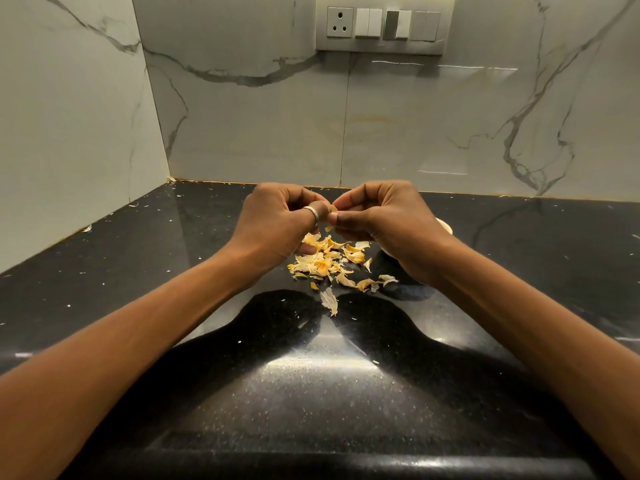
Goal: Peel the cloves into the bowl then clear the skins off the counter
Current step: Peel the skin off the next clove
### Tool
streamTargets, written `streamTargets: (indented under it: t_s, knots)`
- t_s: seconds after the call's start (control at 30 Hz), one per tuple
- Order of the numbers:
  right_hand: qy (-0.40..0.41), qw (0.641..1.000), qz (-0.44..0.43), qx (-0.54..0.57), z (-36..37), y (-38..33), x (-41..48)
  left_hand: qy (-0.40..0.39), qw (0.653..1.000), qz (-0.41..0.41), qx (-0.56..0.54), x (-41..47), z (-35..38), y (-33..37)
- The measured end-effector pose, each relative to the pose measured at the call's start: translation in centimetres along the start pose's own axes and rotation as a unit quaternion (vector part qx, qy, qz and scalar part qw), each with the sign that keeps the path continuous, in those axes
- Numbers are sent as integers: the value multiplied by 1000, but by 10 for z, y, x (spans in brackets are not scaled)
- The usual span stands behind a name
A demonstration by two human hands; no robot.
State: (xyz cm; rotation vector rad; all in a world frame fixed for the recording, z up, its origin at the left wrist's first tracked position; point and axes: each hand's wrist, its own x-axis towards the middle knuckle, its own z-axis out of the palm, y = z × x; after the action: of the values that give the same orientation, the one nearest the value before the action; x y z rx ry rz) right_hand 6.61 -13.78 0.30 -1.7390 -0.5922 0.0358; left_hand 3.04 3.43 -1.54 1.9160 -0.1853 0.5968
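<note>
1. Black polished counter (138,271) runs back to a grey-white marble wall (259,133), and a switch panel (384,24) sits high on this wall.
2. We see the left hand (277,220) and the right hand (388,223) held above the counter, very near each other, with their fingertips meeting in the middle.
3. Both hands have the fingers curled, and both pinch one small pale clove (333,208) between the fingertips. A ring (311,213) is on one finger of the left hand, just beside the clove.
4. The clove is in the air, above the far edge of the pile of skins (325,261), and it does not touch the counter.
5. The skins lie loose on the counter, under and between the two hands. One longer pale piece lies a little nearer to us than the rest.
6. From the bowl (445,226) we see only a short piece of pale rim, behind the right hand. The hand and wrist hide the rest, so we cannot tell what is inside.
7. The fingers cover most of the clove, so we cannot tell how much skin is on it.
8. Both forearms are cut off by the lower corners.
</note>
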Motion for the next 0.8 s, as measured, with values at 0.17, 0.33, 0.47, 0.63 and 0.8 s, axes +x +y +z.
streamTargets:
  t_s: [0.17, 0.33, 0.47, 0.63, 0.8]
  knots:
    - [-7, 1000, -8, -18, 0, 0, 0, 20, 979, 139, 150, 0, -3, -2]
    - [-21, 998, -17, -50, -2, 2, 0, 20, 944, 238, 230, 0, -6, -1]
    - [-34, 996, -20, -77, -3, 3, 2, -9, 929, 264, 259, 3, -11, -4]
    - [-51, 995, -26, -84, -7, 3, 2, -43, 910, 291, 292, 6, -13, -7]
    - [-52, 990, -47, -119, -7, 7, 4, -41, 887, 311, 339, 4, -14, -7]
